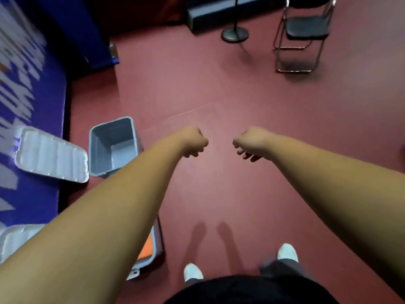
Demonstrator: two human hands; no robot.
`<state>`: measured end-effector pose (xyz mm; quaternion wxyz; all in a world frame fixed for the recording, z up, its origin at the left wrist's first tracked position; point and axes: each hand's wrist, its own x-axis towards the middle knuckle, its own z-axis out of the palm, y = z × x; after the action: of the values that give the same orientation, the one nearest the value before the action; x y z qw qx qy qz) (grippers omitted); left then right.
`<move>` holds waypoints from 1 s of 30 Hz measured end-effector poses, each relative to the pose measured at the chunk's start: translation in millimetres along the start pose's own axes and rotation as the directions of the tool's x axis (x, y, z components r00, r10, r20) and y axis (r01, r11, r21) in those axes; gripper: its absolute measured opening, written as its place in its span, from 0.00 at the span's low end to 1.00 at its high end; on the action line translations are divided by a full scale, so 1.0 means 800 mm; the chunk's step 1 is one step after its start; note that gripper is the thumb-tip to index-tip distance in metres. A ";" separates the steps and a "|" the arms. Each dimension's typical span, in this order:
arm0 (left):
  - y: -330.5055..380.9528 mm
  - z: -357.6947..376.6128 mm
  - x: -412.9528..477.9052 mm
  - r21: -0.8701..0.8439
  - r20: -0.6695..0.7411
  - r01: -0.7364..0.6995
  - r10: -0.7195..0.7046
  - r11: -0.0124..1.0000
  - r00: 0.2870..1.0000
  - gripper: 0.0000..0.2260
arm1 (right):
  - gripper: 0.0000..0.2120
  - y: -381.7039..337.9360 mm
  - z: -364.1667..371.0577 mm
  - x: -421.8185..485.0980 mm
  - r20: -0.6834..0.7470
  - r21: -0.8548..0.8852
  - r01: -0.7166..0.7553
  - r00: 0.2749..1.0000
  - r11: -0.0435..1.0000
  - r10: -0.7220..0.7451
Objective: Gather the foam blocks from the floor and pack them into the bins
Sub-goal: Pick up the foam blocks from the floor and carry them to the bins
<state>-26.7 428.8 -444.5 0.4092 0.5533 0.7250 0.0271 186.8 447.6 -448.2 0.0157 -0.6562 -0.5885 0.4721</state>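
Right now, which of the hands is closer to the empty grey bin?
Left. The left hand is just right of the empty grey bin in the picture; the right hand is farther right, beyond the left hand.

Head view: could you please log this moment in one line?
left hand fisted, empty | right hand fisted, empty | far bin open, looks empty | lid beside it | near bin orange inside

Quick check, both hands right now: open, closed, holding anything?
Left hand: closed, fingers curled, holding nothing.
Right hand: closed, fingers curled, holding nothing.
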 end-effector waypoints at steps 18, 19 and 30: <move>0.696 0.555 0.053 0.431 0.505 -0.549 0.313 0.716 0.805 0.12 | 0.16 0.745 -0.492 -0.224 -0.286 0.451 -0.496 0.707 0.742 0.646; 0.717 0.573 0.053 0.430 0.522 -0.558 0.309 0.710 0.795 0.12 | 0.16 0.768 -0.508 -0.236 -0.290 0.452 -0.525 0.678 0.721 0.676; 0.916 0.674 0.172 0.386 0.613 -0.626 0.318 0.678 0.723 0.10 | 0.18 0.875 -0.649 -0.155 -0.240 0.454 -0.552 0.681 0.700 0.692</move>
<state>874.3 602.3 -518.9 0.3740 0.8100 0.3915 -0.2251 1065.6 412.8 -489.6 0.0839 -0.8858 -0.2171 0.4014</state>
